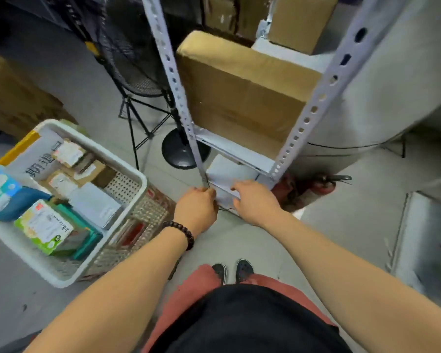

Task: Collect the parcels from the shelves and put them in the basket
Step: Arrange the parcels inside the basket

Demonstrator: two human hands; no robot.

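Note:
A white parcel (228, 171) lies on the lowest level of the metal shelf rack (236, 151), close to the floor. My left hand (196, 208) grips its near left corner beside the rack's left post. My right hand (255, 200) rests on its near right edge with the fingers bent over it. To the left on the floor stands the white plastic basket (127, 163), holding several parcels: white bags, small brown boxes and green and blue packs. A large brown cardboard box (242, 95) fills the shelf level above the white parcel.
A black standing fan (138, 59) with a round base (182, 151) stands between basket and rack. A red fire extinguisher (313, 186) lies on the floor right of the rack. More cardboard boxes sit behind. My feet (233, 271) stand on grey floor.

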